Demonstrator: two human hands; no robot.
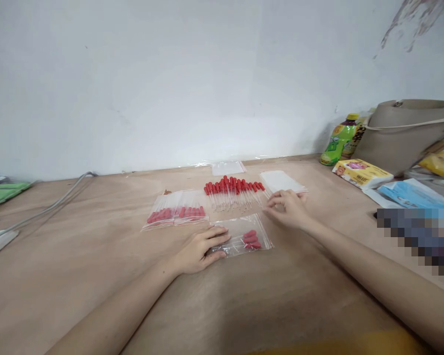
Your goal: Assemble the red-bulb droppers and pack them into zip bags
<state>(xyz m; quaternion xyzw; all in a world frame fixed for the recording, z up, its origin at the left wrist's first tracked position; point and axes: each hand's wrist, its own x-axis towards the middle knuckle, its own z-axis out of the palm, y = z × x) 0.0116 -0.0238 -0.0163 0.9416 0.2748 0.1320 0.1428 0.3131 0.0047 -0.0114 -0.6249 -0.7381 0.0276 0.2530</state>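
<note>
My left hand (202,249) lies with fingers apart on the left end of a clear zip-lock bag (235,241). Inside that bag are a few red-bulbed droppers (251,239), toward its right side. My right hand (286,209) is at the right end of a loose row of droppers (233,187), whose red bulbs point to the wall and thin clear stems point toward me. Its fingers are curled, with a gap to the thumb; the fingertips are beside the outermost stems, and no dropper shows clearly between them. Left of the row lie filled zip-lock bags (175,204) of droppers.
A stack of flat bags (281,181) lies behind my right hand, another bag (228,168) near the wall. At right stand a green bottle (338,140), a yellow box (362,173), a blue packet (414,195) and a beige handbag (403,133). A grey cable (62,199) crosses the left.
</note>
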